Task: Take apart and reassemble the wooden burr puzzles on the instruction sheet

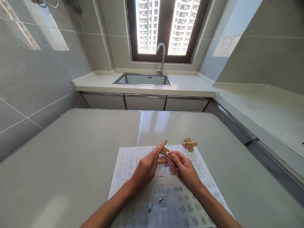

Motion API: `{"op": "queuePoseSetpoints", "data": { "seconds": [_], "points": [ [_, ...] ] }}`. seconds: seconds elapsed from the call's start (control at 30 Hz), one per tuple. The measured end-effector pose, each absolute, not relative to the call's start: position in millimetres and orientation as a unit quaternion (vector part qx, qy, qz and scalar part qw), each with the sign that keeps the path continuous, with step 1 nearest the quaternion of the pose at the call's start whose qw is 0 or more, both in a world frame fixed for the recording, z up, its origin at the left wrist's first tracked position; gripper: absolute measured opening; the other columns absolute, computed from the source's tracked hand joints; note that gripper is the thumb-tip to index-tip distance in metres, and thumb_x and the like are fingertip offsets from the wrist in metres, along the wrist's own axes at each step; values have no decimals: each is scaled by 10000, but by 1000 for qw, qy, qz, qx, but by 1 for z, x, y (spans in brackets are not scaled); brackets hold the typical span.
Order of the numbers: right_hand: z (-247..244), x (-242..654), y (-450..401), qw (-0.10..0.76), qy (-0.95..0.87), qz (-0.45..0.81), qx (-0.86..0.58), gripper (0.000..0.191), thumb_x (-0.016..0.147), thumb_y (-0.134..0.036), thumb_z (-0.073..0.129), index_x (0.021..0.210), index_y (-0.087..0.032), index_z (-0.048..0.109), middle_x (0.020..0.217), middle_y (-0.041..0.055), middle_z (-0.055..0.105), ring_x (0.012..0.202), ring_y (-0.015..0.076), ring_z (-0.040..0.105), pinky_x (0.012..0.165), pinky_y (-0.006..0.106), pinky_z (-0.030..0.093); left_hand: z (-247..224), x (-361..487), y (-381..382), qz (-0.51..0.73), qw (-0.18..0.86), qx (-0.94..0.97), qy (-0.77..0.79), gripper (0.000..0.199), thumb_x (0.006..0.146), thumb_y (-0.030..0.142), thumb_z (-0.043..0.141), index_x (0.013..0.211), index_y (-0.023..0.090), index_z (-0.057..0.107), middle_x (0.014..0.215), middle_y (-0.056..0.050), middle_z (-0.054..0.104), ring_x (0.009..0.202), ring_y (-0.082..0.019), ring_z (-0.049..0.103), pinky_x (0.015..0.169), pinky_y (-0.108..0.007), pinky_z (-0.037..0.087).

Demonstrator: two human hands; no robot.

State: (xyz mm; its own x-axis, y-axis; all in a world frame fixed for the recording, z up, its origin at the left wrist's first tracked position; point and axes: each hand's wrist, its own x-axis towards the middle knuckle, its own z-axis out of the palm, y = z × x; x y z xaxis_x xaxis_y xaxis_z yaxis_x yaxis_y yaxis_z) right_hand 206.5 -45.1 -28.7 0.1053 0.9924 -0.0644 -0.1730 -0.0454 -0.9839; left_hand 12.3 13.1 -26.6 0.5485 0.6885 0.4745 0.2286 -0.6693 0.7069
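Observation:
Both hands meet above a printed sheet (123, 164) covered with small diagrams. My left hand (147, 164) is closed on a flat wooden puzzle piece (163, 146) that tilts up to the right. My right hand (181, 164) pinches another wooden puzzle piece (165, 152), which has a dark mark and a notch and crosses close to the first. Below these, a third wooden strip (162, 160) with a notch shows between the hands; whether it is held or lies on the paper I cannot tell. An assembled wooden cross-shaped puzzle (189, 144) rests at the sheet's upper right corner.
The sheet lies on a pale glossy table (95, 142) with a seam (140, 126) down its middle. Beyond it are a counter (185, 83) with a sink (144, 79), a faucet (162, 58) and a window (163, 28). Another counter (268, 110) runs along the right.

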Motion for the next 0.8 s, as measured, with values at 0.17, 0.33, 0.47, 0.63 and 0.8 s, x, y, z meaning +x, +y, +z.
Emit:
{"op": "queuePoseSetpoints", "data": {
  "seconds": [0.17, 0.33, 0.47, 0.63, 0.8],
  "points": [
    [-25, 200, -47, 553, -405, 541, -488, 493, 950, -657, 643, 1101, -188, 646, 815, 32, 694, 493, 104, 551, 455, 241, 348, -31, 13, 10, 378, 304, 826, 287, 572, 1092, 218, 444, 1644, 297, 316, 1556, -74, 571, 1343, -229, 643, 1109, -395, 575],
    [-20, 199, -50, 524, -424, 598, -433, 421, 1007, -603, 593, 1123, -201, 638, 944, 46, 697, 575, 111, 580, 526, 261, 414, -31, 12, 12, 397, 275, 816, 319, 465, 1105, 236, 402, 1567, 266, 442, 1427, -85, 680, 1213, -216, 723, 998, -390, 641],
    [-18, 201, -52, 467, -444, 649, -405, 405, 1018, -590, 585, 1009, -187, 626, 834, 40, 701, 556, 111, 537, 524, 263, 376, -22, 10, 14, 418, 270, 785, 368, 388, 1113, 256, 376, 1469, 231, 529, 1351, -94, 721, 1205, -227, 724, 1005, -407, 631],
    [-22, 200, -53, 467, -416, 665, -408, 442, 1007, -623, 582, 866, -205, 552, 564, -66, 488, 458, 75, 294, 468, 249, 212, -14, 11, 12, 406, 301, 775, 379, 337, 1116, 288, 383, 1379, 247, 590, 1270, -70, 753, 1140, -212, 741, 993, -381, 618],
    [-21, 201, -50, 516, -362, 662, -406, 441, 983, -624, 623, 882, -202, 545, 643, -70, 442, 494, 63, 273, 474, 234, 192, -16, 14, 10, 407, 326, 760, 389, 336, 1112, 310, 398, 1381, 231, 582, 1221, -80, 770, 1113, -220, 754, 982, -385, 614]
  ]
}}
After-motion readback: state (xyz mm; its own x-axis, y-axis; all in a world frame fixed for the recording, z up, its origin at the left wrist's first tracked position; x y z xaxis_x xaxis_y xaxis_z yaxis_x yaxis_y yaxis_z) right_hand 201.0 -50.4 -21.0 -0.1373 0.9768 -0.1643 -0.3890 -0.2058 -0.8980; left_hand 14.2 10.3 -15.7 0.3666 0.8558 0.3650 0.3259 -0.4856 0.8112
